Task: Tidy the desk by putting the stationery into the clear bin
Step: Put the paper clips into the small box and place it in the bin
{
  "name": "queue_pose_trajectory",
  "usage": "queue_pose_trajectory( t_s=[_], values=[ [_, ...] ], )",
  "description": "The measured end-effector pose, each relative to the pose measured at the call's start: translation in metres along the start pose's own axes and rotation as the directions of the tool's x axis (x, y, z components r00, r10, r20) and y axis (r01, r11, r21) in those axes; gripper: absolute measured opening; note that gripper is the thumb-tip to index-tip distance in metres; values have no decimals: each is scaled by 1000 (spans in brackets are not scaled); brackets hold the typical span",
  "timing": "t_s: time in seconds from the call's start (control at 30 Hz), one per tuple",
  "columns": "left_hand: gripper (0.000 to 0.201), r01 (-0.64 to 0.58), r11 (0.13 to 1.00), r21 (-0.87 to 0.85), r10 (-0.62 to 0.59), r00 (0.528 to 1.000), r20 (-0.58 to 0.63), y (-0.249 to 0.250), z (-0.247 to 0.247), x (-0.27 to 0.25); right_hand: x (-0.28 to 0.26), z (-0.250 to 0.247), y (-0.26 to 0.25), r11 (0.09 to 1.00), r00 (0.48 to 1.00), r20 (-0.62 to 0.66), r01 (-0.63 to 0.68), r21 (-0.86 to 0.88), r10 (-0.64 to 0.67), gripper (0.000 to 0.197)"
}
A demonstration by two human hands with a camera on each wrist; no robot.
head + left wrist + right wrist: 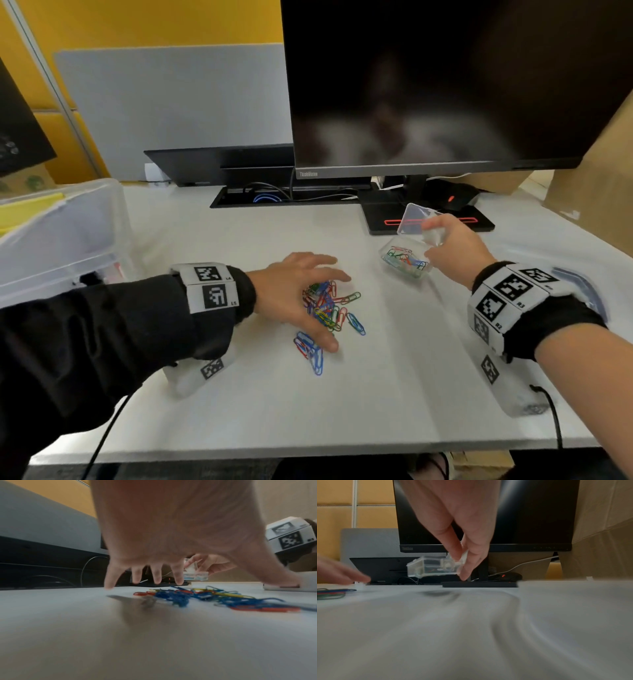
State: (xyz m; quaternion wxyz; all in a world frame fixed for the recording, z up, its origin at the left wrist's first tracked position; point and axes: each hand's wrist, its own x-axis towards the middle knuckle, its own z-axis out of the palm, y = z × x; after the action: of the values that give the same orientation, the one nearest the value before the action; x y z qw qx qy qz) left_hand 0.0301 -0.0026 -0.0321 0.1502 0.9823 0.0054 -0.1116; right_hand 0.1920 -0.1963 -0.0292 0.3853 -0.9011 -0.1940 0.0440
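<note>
While the left hand [294, 291] hovers spread over the paper clips [330, 308], the small clear box [406, 262] — pinched by the right hand [455, 250] — lies just to their right, above the tabletop [376, 394].

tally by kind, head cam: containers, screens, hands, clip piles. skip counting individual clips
Clear containers: 2, the clear bin and the small clip box
Screens: 2, the monitor and a black laptop
Hands: 2, left hand and right hand
Loose paper clip piles: 1, the paper clips on the desk
Total: 7
</note>
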Motion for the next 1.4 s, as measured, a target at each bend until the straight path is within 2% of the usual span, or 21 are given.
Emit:
queue_pose_trajectory(
  t_s=[0.07,0.1,0.13,0.23,0.3,0.5,0.57,0.67,0.77,0.83,0.97,1.13,1.27,1.33,1.4],
  values=[
    [110,25,996,87,-35,992,121,0,2,-1,0,2,-1,1000,998,55,-1,3,1,42],
    [107,1,994,111,-15,992,129,1,3,-1,-1,3,-1,1000,997,75,0,7,-1,42],
    [98,-31,994,101,20,994,111,2,2,-2,-1,4,-2,1000,996,92,3,10,-4,42],
    [55,-115,991,-64,116,993,14,-1,0,0,-3,4,-2,1000,989,144,24,1,-24,41],
    [34,-128,980,-151,124,992,-34,-6,-1,2,-3,5,-3,999,983,179,34,-6,-32,41],
    [20,-80,977,-198,49,986,-161,-5,-6,16,-6,5,-5,997,963,260,73,-16,-67,38],
    [17,-125,972,-197,68,960,-273,-2,-9,18,-7,5,-6,996,958,274,88,-11,-82,37],
    [16,-202,962,-183,92,874,-478,9,-14,29,-8,6,-7,995,951,293,104,-6,-98,36],
    [15,-280,942,-183,127,805,-580,31,-17,46,-9,7,-10,993,937,328,119,21,-120,36],
    [16,-331,925,-188,157,781,-605,44,-14,57,-12,7,-12,990,925,351,130,62,-143,35],
    [26,-306,941,-141,214,866,-453,48,-7,65,-9,6,-9,986,929,332,154,59,-165,38],
    [34,-165,974,-153,80,889,-450,39,-9,54,-4,8,-6,989,938,315,121,87,-143,36],
    [37,-106,994,-18,97,959,-266,37,-5,53,-4,8,-6,989,940,314,102,107,-130,36],
    [31,-136,990,21,137,960,-244,37,-4,52,-4,9,-6,990,946,302,89,110,-119,37],
    [32,-178,984,-20,163,937,-309,38,-6,50,-3,9,-6,989,950,292,82,125,-115,40]
  ],
)
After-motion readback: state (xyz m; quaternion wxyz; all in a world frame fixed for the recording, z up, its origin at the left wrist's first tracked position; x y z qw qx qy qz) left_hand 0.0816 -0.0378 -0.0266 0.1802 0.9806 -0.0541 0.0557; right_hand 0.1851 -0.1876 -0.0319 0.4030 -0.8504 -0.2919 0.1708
